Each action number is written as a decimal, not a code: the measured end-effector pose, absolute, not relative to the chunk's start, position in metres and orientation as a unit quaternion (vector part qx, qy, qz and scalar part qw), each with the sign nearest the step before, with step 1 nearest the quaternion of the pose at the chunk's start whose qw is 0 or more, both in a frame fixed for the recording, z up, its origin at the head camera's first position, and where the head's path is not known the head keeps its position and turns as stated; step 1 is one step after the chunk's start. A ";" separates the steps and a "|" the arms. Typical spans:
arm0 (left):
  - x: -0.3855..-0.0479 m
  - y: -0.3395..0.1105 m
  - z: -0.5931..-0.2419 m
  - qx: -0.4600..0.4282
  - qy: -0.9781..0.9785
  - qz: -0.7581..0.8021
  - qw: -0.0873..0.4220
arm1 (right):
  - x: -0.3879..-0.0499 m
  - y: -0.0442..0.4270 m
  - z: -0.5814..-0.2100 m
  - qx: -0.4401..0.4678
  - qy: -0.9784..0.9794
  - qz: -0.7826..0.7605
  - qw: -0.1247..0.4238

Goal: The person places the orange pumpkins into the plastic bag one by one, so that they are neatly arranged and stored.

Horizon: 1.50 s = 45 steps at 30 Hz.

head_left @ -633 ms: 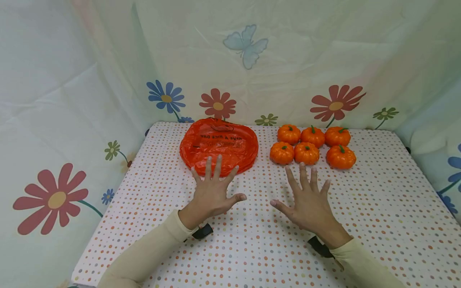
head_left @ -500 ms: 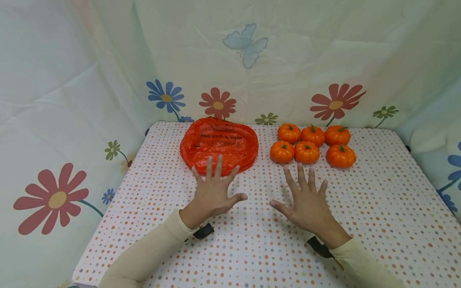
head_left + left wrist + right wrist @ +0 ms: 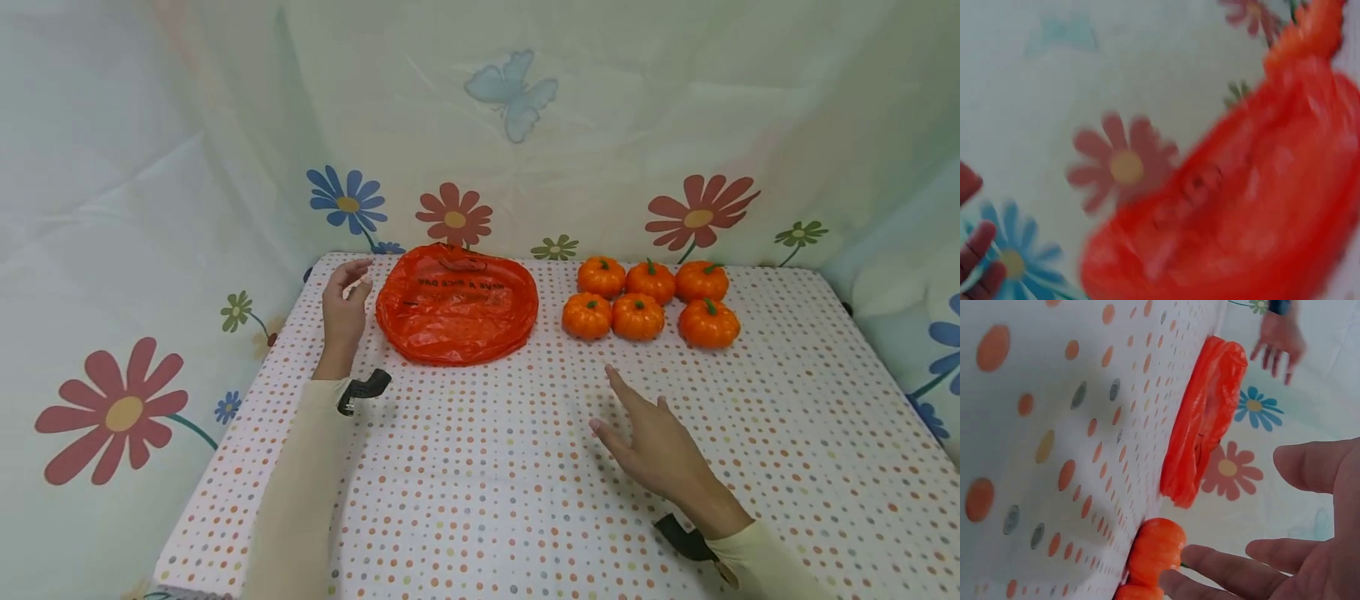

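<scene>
A red plastic bag (image 3: 457, 312) printed with dark lettering lies spread in a rough round on the table's far left part. Just left of the bag, my left hand (image 3: 347, 304) hovers with loosely bent fingers, apart from it and holding nothing. The left wrist view is blurred; it shows the bag (image 3: 1229, 212) and a few fingertips (image 3: 984, 237). My right hand (image 3: 660, 446) is over the table in front of several small orange pumpkins (image 3: 638, 317) with green stems. Its thumb and fingers are extended and hold nothing, as the right wrist view shows with a pumpkin (image 3: 1155, 550) beyond the fingertips.
The pumpkins stand in two rows at the back right, with one front pumpkin (image 3: 709, 323) set a little apart. A dotted white cloth covers the table (image 3: 480, 492). A flowered curtain (image 3: 600, 125) hangs behind and along both sides.
My left hand has moved left and forward, from in front of the bag to its left side. The right hand has turned and drawn slightly back and right. Bag and pumpkins have not moved.
</scene>
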<state>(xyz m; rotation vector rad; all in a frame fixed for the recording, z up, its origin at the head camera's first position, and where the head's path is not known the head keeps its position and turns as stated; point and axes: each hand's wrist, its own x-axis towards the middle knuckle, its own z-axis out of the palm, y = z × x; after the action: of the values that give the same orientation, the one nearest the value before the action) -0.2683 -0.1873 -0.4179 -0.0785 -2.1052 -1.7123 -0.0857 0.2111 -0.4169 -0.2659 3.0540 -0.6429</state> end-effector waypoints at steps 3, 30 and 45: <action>-0.287 -0.201 -0.448 -0.011 -0.726 -0.671 0.150 | -0.082 0.212 -0.419 -0.078 0.973 -0.219 0.006; -0.275 -0.195 -0.465 -0.088 -0.778 -0.620 0.061 | -0.166 0.229 -0.424 -0.049 0.924 -0.373 -0.070; -0.294 -0.199 -0.494 -0.088 -0.755 -0.645 0.081 | -0.241 0.229 -0.439 0.051 0.925 -0.371 0.055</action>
<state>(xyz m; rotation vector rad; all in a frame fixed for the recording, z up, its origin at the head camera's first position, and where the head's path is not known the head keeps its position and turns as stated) -0.2939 -0.1994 -0.4940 -0.2629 -2.2557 -1.9277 -0.2408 0.2294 -0.4386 0.1538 2.8106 -1.1280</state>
